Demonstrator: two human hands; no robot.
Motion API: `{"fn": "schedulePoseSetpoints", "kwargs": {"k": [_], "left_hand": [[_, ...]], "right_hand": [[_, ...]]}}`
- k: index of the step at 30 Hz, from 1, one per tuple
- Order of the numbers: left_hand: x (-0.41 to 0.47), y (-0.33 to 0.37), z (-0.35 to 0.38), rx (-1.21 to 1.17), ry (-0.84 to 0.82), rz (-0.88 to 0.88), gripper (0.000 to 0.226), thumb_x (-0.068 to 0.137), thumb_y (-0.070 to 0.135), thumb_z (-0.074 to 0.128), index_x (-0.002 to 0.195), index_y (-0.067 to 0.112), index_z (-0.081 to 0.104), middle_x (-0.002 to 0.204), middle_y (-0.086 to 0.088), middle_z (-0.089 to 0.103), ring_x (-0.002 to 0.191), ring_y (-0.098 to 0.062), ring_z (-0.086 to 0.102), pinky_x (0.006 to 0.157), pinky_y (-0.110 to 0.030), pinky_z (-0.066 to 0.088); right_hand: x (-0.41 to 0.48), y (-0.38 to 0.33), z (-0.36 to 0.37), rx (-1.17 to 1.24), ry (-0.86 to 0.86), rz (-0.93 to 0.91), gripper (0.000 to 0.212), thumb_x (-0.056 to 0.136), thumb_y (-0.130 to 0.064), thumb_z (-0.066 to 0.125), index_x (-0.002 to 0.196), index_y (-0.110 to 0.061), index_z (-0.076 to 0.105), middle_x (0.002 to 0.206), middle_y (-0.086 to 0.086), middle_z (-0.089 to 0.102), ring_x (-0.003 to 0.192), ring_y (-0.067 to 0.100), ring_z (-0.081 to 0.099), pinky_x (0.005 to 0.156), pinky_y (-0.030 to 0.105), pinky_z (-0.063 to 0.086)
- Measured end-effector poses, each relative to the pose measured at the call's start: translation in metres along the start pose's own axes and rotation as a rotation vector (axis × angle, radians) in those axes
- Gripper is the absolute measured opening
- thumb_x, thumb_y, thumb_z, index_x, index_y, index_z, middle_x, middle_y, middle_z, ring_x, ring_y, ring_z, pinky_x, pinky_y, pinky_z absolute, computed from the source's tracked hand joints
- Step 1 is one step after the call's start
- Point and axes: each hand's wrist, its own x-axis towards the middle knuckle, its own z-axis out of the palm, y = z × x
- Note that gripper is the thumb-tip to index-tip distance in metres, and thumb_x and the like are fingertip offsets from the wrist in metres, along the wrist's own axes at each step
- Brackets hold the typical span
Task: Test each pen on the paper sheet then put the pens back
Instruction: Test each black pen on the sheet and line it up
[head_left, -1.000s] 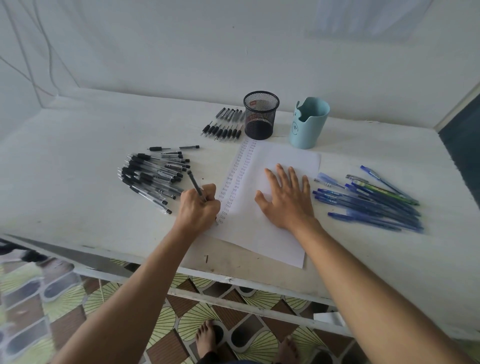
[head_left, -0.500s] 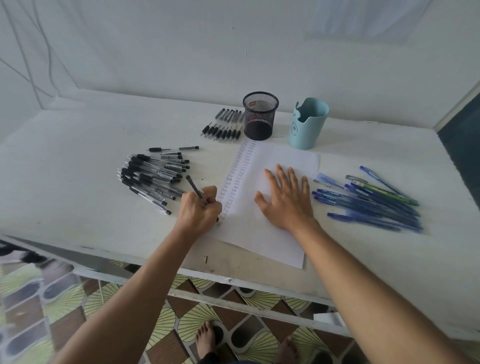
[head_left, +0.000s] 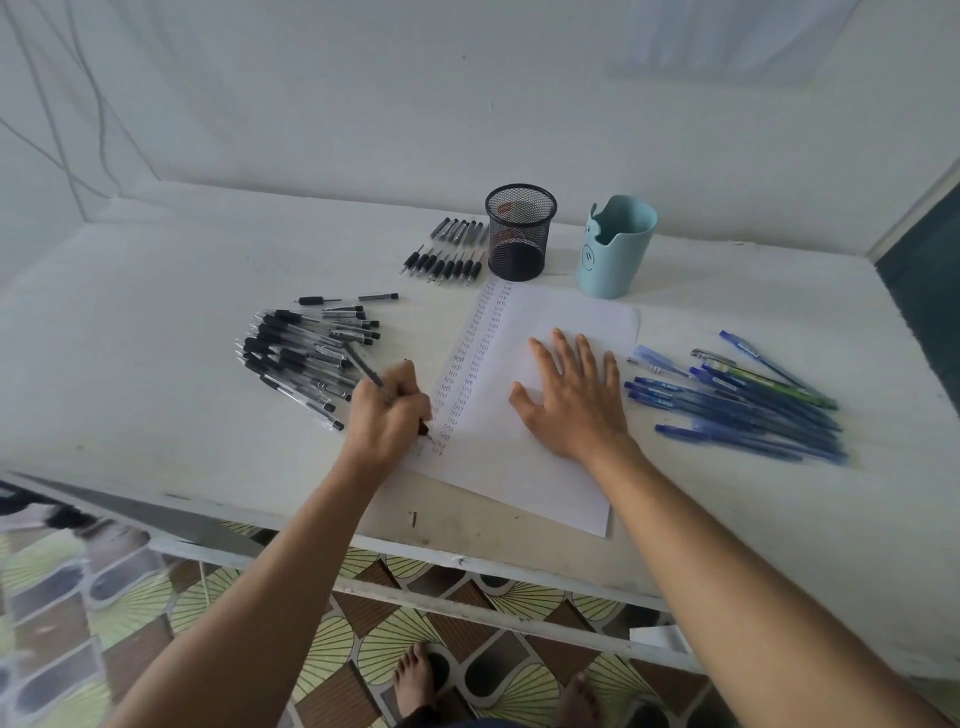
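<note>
On the left part of the white surface (head_left: 156, 322) lies a loose pile of black pens (head_left: 306, 358). Just right of it, the left grip (head_left: 387, 421) is curled tightly around one black pen (head_left: 364, 370). The tip of this pen is down on the left edge of the paper sheet (head_left: 519, 478), at the near end of two columns of small marks. Behind, a neat row of pens (head_left: 447, 254) lies beside a black mesh cup (head_left: 519, 234). The right grip (head_left: 571, 400) lies flat on the sheet with its fingers straight and spread; it holds nothing and only presses the paper. A pale blue holder (head_left: 615, 249) stands behind it, and blue pens (head_left: 737, 405) lie further right. I judge each pen to be light, stiff and a little smooth, so it is best taken at the dark rubber part near the tip. The sheet is thin and would probably slide without this pressing.
</note>
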Motion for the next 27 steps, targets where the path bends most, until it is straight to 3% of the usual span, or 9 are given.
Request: {"fn": "schedulePoseSetpoints", "kwargs": {"k": [2, 4, 6, 9, 15, 19, 24, 27], "left_hand": [[0.002, 0.0, -0.004, -0.207, 0.043, -0.043, 0.021, 0.065, 0.0, 0.053, 0.063, 0.02, 0.05, 0.05, -0.005, 0.041, 0.04, -0.017, 0.037, 0.041, -0.024, 0.03], [0.005, 0.001, -0.005, -0.341, 0.04, -0.086, 0.015, 0.084, 0.001, 0.052, 0.09, 0.014, 0.05, 0.051, -0.005, 0.038, 0.035, -0.016, 0.036, 0.036, -0.022, 0.027], [0.009, 0.002, -0.003, -0.334, 0.022, -0.125, 0.008, 0.103, 0.018, 0.048, 0.107, 0.014, 0.043, 0.049, 0.0, 0.037, 0.033, -0.016, 0.035, 0.035, -0.022, 0.027], [0.014, 0.008, -0.003, -0.175, -0.028, -0.058, 0.036, 0.106, 0.041, 0.037, 0.118, 0.011, 0.051, 0.049, -0.003, 0.045, 0.037, -0.017, 0.039, 0.038, -0.023, 0.032], [0.026, 0.025, -0.005, -0.127, -0.034, 0.0, 0.029, 0.103, 0.032, 0.051, 0.108, 0.012, 0.07, 0.047, -0.007, 0.047, 0.033, -0.012, 0.041, 0.035, -0.019, 0.032], [0.036, 0.034, -0.006, -0.109, -0.047, 0.002, 0.036, 0.097, 0.044, 0.056, 0.099, 0.012, 0.073, 0.045, -0.008, 0.051, 0.032, -0.016, 0.038, 0.035, -0.021, 0.031], [0.048, 0.039, -0.005, 0.017, -0.029, 0.028, 0.03, 0.1, 0.03, 0.057, 0.082, 0.01, 0.07, 0.041, -0.002, 0.052, 0.03, -0.011, 0.039, 0.037, -0.017, 0.03], [0.06, 0.036, -0.006, 0.062, -0.032, 0.02, 0.027, 0.101, 0.027, 0.052, 0.086, 0.013, 0.069, 0.043, 0.0, 0.054, 0.034, -0.013, 0.04, 0.041, -0.02, 0.033]], "right_hand": [[-0.001, 0.0, -0.001, -0.007, -0.004, -0.002, 0.071, 0.098, -0.06, 0.025, 0.16, -0.029, 0.006, 0.168, 0.001, -0.004, 0.154, 0.026, -0.008, 0.122, 0.053, -0.008], [0.0, 0.001, -0.001, -0.007, -0.002, -0.004, 0.071, 0.099, -0.061, 0.024, 0.16, -0.029, 0.006, 0.168, 0.001, -0.004, 0.154, 0.026, -0.008, 0.122, 0.053, -0.008], [0.0, 0.001, 0.0, -0.004, -0.003, -0.003, 0.071, 0.098, -0.061, 0.023, 0.16, -0.029, 0.006, 0.168, 0.001, -0.004, 0.154, 0.026, -0.009, 0.122, 0.053, -0.008], [0.001, 0.001, 0.001, -0.01, -0.009, 0.001, 0.072, 0.098, -0.062, 0.022, 0.16, -0.03, 0.006, 0.168, 0.0, -0.004, 0.154, 0.025, -0.009, 0.121, 0.054, -0.008], [0.0, 0.001, 0.001, -0.006, -0.005, -0.005, 0.071, 0.099, -0.061, 0.024, 0.16, -0.029, 0.007, 0.168, 0.001, -0.004, 0.154, 0.026, -0.008, 0.122, 0.054, -0.008], [0.0, 0.001, 0.0, 0.0, -0.007, -0.003, 0.074, 0.095, -0.063, 0.019, 0.16, -0.03, 0.007, 0.168, 0.0, -0.003, 0.154, 0.025, -0.008, 0.122, 0.054, -0.008], [0.0, 0.001, 0.001, -0.004, -0.008, 0.002, 0.08, 0.088, -0.065, 0.012, 0.159, -0.03, 0.008, 0.168, 0.0, -0.002, 0.154, 0.026, -0.007, 0.122, 0.054, -0.007], [0.0, 0.001, 0.001, -0.022, -0.007, -0.003, 0.073, 0.096, -0.063, 0.019, 0.16, -0.03, 0.007, 0.168, 0.0, -0.003, 0.154, 0.026, -0.007, 0.122, 0.054, -0.006]]}}
